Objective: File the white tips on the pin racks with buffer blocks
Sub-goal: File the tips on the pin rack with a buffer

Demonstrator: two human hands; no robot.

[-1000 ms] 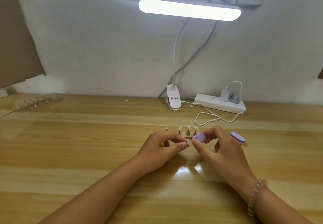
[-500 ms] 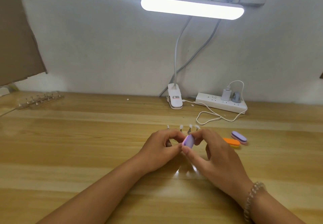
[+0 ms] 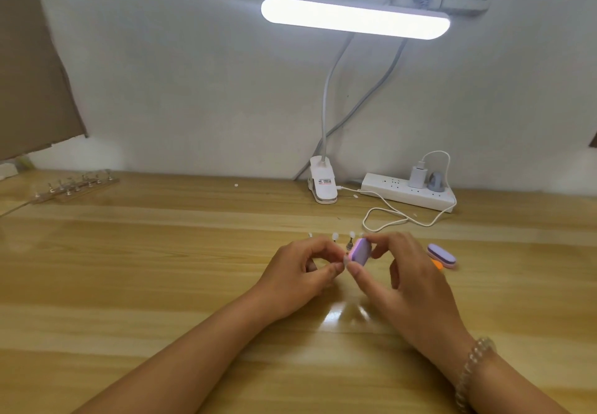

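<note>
My left hand [image 3: 302, 273] pinches a small white tip [image 3: 345, 262] between thumb and forefinger. My right hand [image 3: 405, 279] grips a purple buffer block [image 3: 458, 253], its edge against that tip. Just behind my fingers stands a pin rack [image 3: 349, 245] with white tips on its pins, mostly hidden by my hands. A second purple buffer block [image 3: 441, 254] lies on the table to the right, with an orange one [image 3: 437, 264] peeking out beside it. Another pin rack [image 3: 76, 185] lies at the far left of the wooden table [image 3: 161, 268].
A clip-on lamp [image 3: 355, 17] shines above, its clamp base [image 3: 323, 184] near the wall. A white power strip [image 3: 410, 192] with plugs and a looping white cable [image 3: 403, 216] sits at the back right. Brown cardboard [image 3: 32, 74] leans at the left.
My right hand has turned the purple block upright and slid it along the tip held by my left hand. The view shifted slightly.
</note>
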